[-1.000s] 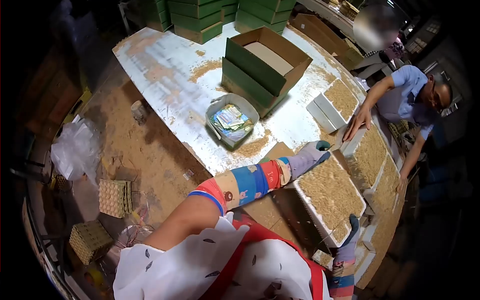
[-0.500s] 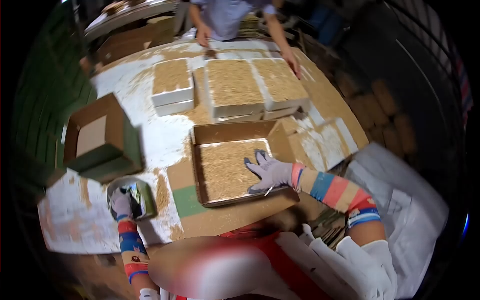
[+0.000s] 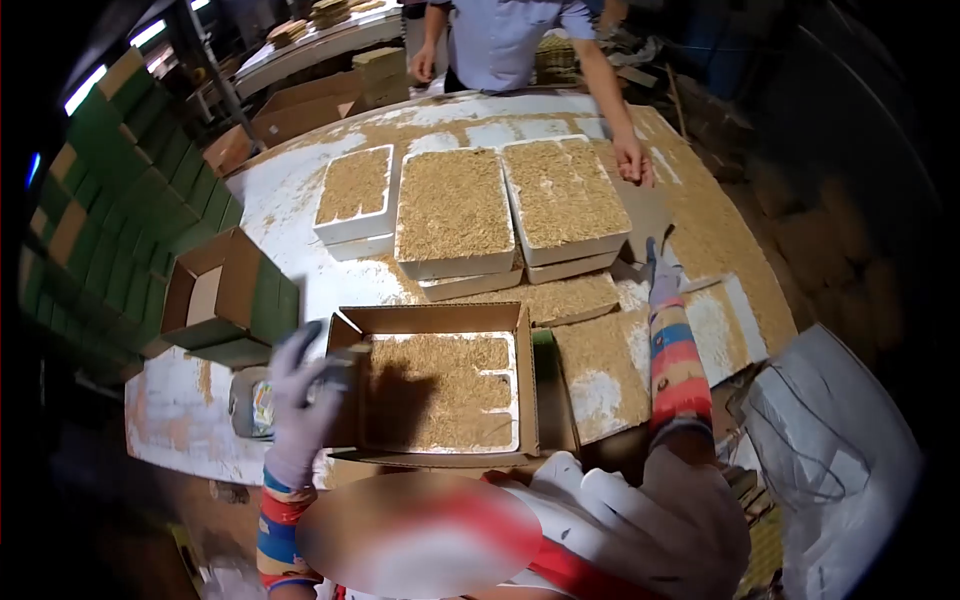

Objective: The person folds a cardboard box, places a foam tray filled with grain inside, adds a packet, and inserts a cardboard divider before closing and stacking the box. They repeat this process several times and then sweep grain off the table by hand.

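Observation:
A brown cardboard box [image 3: 430, 318] holds a white foam tray [image 3: 515, 420] filled with light brown shavings-like material. My gloved left hand [image 3: 300, 400] is raised at the box's left side, its fingers curled around a small dark thing blurred by motion. Beside it stands a small container [image 3: 245, 400] with coloured packets inside. My gloved right hand [image 3: 663, 280] reaches beyond the box to the right, fingers stretched and apart, at the edge of a grey-brown flat sheet [image 3: 650, 220]. No grip on that sheet can be made out.
Several filled foam trays [image 3: 455, 205] stand stacked behind the box. A tall green-and-brown box [image 3: 235, 290] stands at the left, before piled green boxes [image 3: 120, 200]. Across the table is a co-worker [image 3: 495, 45], one hand [image 3: 632, 160] near the sheet. White plastic sheeting [image 3: 835, 450] lies right.
My left hand has risen out of the small container and moved right to the box. My right hand has left the tray and reached forward right. The view has shifted.

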